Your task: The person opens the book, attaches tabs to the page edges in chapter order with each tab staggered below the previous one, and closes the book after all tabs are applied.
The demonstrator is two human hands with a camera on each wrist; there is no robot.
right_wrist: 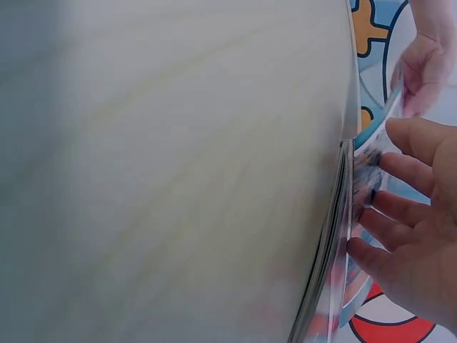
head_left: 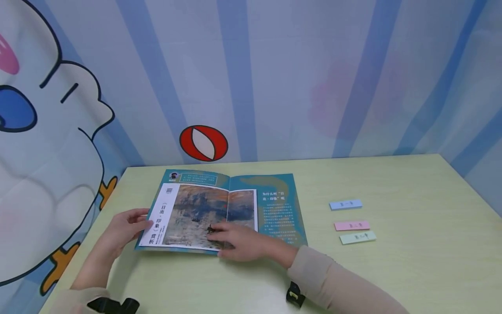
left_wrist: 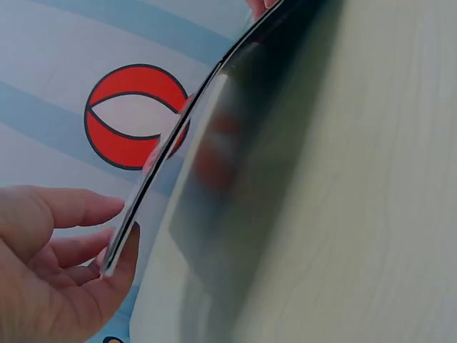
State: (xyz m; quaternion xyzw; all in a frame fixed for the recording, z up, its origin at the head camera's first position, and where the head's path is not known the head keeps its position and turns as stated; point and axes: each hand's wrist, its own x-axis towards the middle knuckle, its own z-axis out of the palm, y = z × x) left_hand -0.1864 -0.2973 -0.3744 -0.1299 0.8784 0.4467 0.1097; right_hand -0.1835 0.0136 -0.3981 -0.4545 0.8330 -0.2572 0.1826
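An open magazine [head_left: 280, 218] lies on the table, with a painting printed across its two teal-bordered pages. My left hand [head_left: 124, 227] pinches its left edge; in the left wrist view the thumb and fingers of that hand [left_wrist: 61, 264] are on opposite sides of the pages, which stand raised off the table there. My right hand [head_left: 249, 243] rests on the painting near the centre fold. From the right wrist view, the fingers of the right hand [right_wrist: 428, 214] look fairly straight and spread, touching the page.
To the right of the magazine lie three small paper strips: a blue one [head_left: 346, 205], a pink one [head_left: 352, 225] and a pale green one [head_left: 357, 237]. The pale table [head_left: 423, 261] ends at a cartoon-printed backdrop [head_left: 282, 87] behind and to the left.
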